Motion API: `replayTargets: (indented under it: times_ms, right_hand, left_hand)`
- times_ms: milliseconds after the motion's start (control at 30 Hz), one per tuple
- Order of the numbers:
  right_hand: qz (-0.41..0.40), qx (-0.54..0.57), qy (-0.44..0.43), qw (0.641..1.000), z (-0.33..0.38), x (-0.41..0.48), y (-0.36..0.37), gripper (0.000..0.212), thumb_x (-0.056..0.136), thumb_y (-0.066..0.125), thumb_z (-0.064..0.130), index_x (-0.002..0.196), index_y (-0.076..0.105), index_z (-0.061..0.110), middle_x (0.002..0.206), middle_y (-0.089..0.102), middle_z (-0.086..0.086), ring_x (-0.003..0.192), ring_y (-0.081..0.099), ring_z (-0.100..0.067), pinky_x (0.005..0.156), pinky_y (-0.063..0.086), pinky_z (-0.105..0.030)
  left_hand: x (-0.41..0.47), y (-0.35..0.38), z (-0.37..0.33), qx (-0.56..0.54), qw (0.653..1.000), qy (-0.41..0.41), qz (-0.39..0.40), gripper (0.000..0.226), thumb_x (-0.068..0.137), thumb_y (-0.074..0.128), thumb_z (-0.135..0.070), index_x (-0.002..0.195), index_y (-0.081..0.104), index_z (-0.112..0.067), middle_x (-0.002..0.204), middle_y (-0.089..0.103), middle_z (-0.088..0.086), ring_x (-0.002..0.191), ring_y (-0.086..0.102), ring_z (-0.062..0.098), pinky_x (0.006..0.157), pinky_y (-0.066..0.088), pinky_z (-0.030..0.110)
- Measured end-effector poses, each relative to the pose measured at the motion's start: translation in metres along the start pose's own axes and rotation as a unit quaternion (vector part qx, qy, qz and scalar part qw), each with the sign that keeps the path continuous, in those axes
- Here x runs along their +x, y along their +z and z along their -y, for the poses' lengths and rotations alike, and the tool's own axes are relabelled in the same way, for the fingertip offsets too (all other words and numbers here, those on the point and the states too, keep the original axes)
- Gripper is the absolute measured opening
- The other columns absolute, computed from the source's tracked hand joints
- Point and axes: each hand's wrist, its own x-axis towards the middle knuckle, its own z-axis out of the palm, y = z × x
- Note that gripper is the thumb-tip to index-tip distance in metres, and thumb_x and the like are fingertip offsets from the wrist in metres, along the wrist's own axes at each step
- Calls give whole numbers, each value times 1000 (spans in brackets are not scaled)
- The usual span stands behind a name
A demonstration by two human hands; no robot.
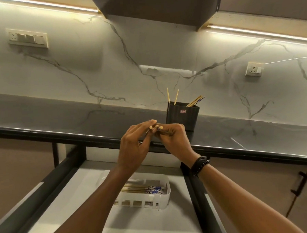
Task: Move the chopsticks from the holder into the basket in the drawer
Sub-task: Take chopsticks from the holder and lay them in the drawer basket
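Chopsticks [164,132] mostly hidden in right hand [175,142]

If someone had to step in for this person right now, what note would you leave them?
Hands: left hand and right hand together grip the held chopsticks above the open drawer.
The holder stands on the counter with the remaining chopsticks in it.
The basket sits in the drawer.
Done: the moved chopsticks already lie in the basket.
Left: lay the held ones in the basket, then empty the holder.
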Motion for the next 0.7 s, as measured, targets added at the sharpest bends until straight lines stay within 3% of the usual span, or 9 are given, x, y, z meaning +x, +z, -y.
replayTargets:
  times_ms: [133, 200, 267, 333, 400, 467, 567, 700]
  right_hand:
    - [-36, 58, 11, 998, 2, 0, -3, 16, 86, 69, 1, 101, 73, 5, 94, 76, -11, 88, 74, -22, 84, 59, -32]
    - [-97, 107, 48, 988, 1, 3, -7, 17, 85, 70, 2, 101, 74, 0, 100, 76, -11, 97, 73, -23, 90, 57, -35]
    - [-186, 222, 137, 947, -1, 5, -15, 14, 84, 71, 3, 98, 74, 3, 96, 77, -6, 100, 72, -24, 89, 59, -36]
    - [-260, 348, 236, 870, -4, 5, -22, 13, 83, 73, 6, 96, 72, 6, 96, 77, -6, 99, 72, -24, 84, 61, -37]
    - [-312, 412, 304, 800, -10, 2, -27, 14, 83, 73, 9, 96, 71, 6, 106, 74, -13, 98, 73, -25, 81, 62, -37]
    - [-340, 439, 345, 756, -14, -2, -28, 15, 84, 72, 11, 98, 69, 5, 112, 72, -18, 97, 73, -25, 82, 62, -37]
    - [-358, 456, 374, 724, -16, -5, -26, 23, 84, 71, 12, 104, 65, 1, 112, 72, -19, 97, 73, -26, 85, 60, -39]
    - [-336, 487, 388, 707, -16, -8, -21, 36, 85, 71, 13, 117, 61, -2, 112, 71, -20, 97, 73, -28, 78, 62, -38]
  left_hand:
    - [4, -2, -5, -20, 999, 11, -48, 27, 92, 56, -18, 116, 63, -7, 102, 70, 5, 92, 65, 18, 82, 53, 23]
    - [8, -5, -4, -48, 995, -15, -89, 23, 93, 56, -18, 114, 62, -10, 96, 69, 6, 84, 66, 19, 76, 56, 27]
    - [12, -9, -1, -83, 987, -54, -126, 21, 93, 56, -15, 112, 63, -10, 99, 69, 3, 89, 67, 15, 76, 58, 33]
    - [13, -11, 4, -102, 978, -92, -160, 19, 93, 56, -15, 110, 64, -8, 101, 68, -3, 92, 66, 8, 78, 58, 33]
    - [13, -12, 8, -117, 965, -137, -190, 17, 93, 58, -15, 107, 65, -8, 100, 68, -1, 93, 67, 11, 79, 58, 34]
    - [13, -14, 11, -131, 954, -173, -207, 13, 93, 59, -17, 103, 65, -10, 98, 69, 1, 92, 67, 14, 79, 59, 35]
    - [11, -15, 16, -136, 937, -226, -227, 9, 92, 62, -22, 98, 64, -16, 92, 69, -4, 85, 69, 9, 78, 59, 32]
    - [7, -18, 24, -164, 908, -302, -237, 6, 90, 63, -23, 95, 63, -20, 90, 69, -4, 83, 69, 4, 77, 59, 28]
